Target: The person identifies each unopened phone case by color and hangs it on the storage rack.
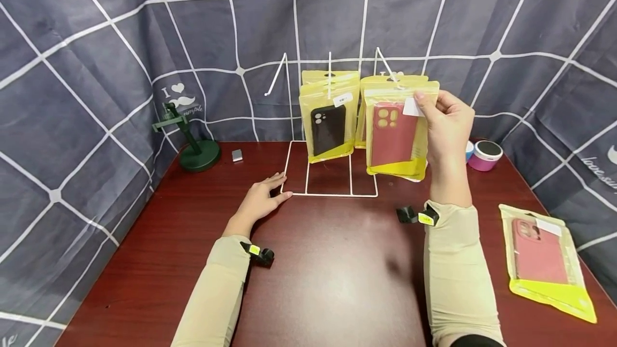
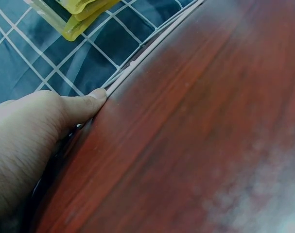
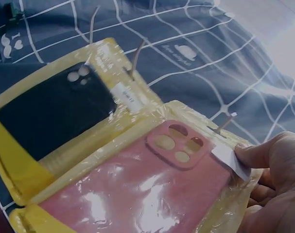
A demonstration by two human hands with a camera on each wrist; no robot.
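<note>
A white wire display rack (image 1: 330,195) with three prongs stands on the table. My right hand (image 1: 448,119) pinches the top right corner of a yellow-edged clear pouch holding a pink phone case (image 1: 394,135). In the right wrist view the right prong (image 3: 226,124) pokes through that pouch's hang hole, and another pouch shows behind it. From the middle prong hang pouches, the front one with a black phone case (image 1: 329,130). The left prong (image 1: 276,75) is bare. My left hand (image 1: 260,198) rests at the rack's front left corner, thumb (image 2: 96,94) on the base wire, fingers extended.
Another pouched pink phone case (image 1: 540,250) lies at the table's right. Behind my right wrist stands a small pink-purple round item (image 1: 484,155) with a dark top. Back left are a green stand (image 1: 200,155) and a small grey item (image 1: 236,155). A gridded curtain (image 1: 193,31) surrounds the table.
</note>
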